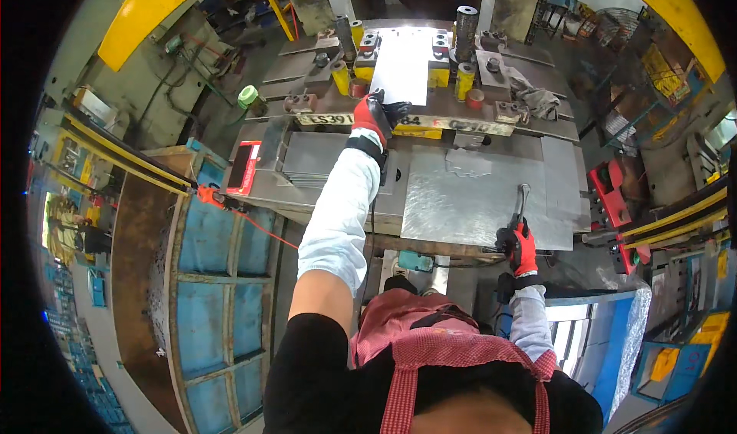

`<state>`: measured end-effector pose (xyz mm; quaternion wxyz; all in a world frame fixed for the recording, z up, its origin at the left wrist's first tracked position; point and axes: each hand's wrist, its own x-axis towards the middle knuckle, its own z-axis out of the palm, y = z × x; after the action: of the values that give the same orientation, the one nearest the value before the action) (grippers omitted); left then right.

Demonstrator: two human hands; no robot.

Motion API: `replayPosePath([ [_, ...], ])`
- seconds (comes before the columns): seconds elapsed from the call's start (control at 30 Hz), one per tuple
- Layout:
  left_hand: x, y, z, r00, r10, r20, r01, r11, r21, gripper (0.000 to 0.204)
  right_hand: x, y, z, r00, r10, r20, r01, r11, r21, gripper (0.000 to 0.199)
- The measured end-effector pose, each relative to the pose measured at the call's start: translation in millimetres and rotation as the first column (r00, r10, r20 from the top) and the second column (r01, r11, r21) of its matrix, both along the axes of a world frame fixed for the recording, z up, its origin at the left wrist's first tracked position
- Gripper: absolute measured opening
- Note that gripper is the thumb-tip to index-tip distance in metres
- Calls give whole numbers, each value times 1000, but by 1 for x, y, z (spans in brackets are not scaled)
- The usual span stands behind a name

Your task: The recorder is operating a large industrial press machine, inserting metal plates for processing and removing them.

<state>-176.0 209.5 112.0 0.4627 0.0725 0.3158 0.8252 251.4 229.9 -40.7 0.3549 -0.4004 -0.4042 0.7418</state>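
Note:
My left hand (375, 117), in a red and black glove, reaches forward and is closed at the near left corner of a bright metal sheet (402, 69). This long sheet lies in the press die, between yellow posts. Near the table's front edge, my right hand (519, 248), gloved the same way, is closed around a slim metal hand tool (524, 197) with a rounded, hook-like end. The tool points away from me over a wide flat metal plate (476, 196). A thin cut-out metal piece (468, 163) rests on that plate's far part.
Stacked grey sheets (313, 157) lie left of centre beside a red-framed box (244, 168). A guide pillar (465, 34) rises at the die's right. A grey rag (535, 98) lies farther right. Red control boxes (610, 192) stand at the right edge; a blue-panelled rack (203, 307) is lower left.

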Motion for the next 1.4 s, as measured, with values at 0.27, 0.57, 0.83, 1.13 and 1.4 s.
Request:
replayPosePath([
  [0.27,2,-5,-2,992,13,-124,-18,999,-39,33,-6,-9,21,999,-45,10,45,999,-28,20],
  [0.57,-4,-4,-6,996,-69,-58,68,998,-19,32,-6,-10,17,999,-44,15,44,999,18,17],
  [0.83,-13,-3,5,962,-158,-223,212,947,243,36,4,24,-61,891,-295,346,53,823,566,29],
  [1.13,-22,15,-33,992,-40,-121,44,999,31,52,10,-8,-1,999,-50,8,50,998,38,16],
  [1.4,-32,-1,-33,984,-12,-175,11,1000,-4,27,5,-16,2,1000,-24,4,24,1000,5,19],
])
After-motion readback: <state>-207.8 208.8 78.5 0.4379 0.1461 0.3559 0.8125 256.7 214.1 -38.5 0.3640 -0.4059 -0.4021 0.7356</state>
